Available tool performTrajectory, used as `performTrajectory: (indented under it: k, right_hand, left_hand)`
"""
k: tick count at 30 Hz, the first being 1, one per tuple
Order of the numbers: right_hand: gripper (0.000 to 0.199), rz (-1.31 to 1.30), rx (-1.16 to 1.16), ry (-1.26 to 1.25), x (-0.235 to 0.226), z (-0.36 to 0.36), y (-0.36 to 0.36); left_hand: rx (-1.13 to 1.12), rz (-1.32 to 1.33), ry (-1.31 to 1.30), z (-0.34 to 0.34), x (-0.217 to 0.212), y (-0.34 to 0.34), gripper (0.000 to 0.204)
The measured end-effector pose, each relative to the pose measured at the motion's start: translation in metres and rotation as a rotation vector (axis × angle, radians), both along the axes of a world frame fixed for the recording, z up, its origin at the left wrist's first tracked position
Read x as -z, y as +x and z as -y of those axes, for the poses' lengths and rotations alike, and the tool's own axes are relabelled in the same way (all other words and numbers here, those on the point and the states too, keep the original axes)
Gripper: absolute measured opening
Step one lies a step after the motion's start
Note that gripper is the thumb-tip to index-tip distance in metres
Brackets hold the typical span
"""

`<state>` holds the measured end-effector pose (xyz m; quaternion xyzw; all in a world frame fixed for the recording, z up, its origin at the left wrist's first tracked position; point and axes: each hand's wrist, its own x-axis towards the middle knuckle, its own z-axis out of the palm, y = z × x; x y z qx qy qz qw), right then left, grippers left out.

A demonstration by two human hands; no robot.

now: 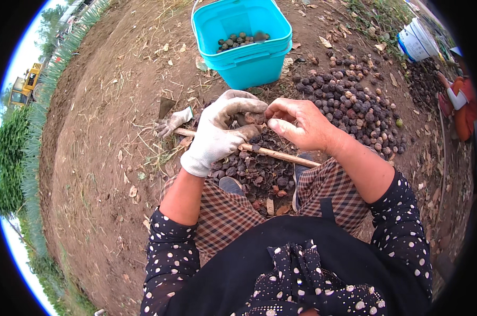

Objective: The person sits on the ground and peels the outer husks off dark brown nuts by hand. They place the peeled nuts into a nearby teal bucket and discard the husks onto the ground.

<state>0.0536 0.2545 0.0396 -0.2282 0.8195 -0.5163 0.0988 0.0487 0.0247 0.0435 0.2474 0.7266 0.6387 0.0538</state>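
Note:
In my left hand (pixel 222 126), which wears a dirty white glove, a brown walnut (pixel 255 118) is gripped between thumb and fingers. My bare right hand (pixel 300 122) is right beside it, thumb and fingertips drawn together at the walnut's side; whatever they pinch is too small to make out. Below both hands, a wooden stick (pixel 280 156) lies across a heap of dark husk pieces and walnuts (pixel 259 176) between my feet. Beyond them stands a turquoise bucket (pixel 253 72) with several walnuts (pixel 241 41) at its bottom.
A large pile of dark walnuts (pixel 354 100) spreads at the right. An empty-handed second glove (pixel 175 122) lies left of the stick. A white bucket (pixel 417 39) and another person (pixel 462 100) are at the far right. A yellow machine (pixel 25 87) stands far left.

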Motion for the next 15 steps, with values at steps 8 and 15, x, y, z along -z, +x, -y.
performTrajectory:
  k: [8, 15]
  right_hand:
    - [0.02, -0.382, -0.046, 0.108, 0.007, 0.016, 0.003]
    - [0.018, -0.254, -0.072, 0.253, 0.005, 0.015, 0.005]
  left_hand:
    - [-0.117, -0.356, -0.298, -0.01, -0.005, 0.002, 0.038]
    - [-0.077, -0.335, -0.399, -0.01, -0.008, 0.006, 0.033]
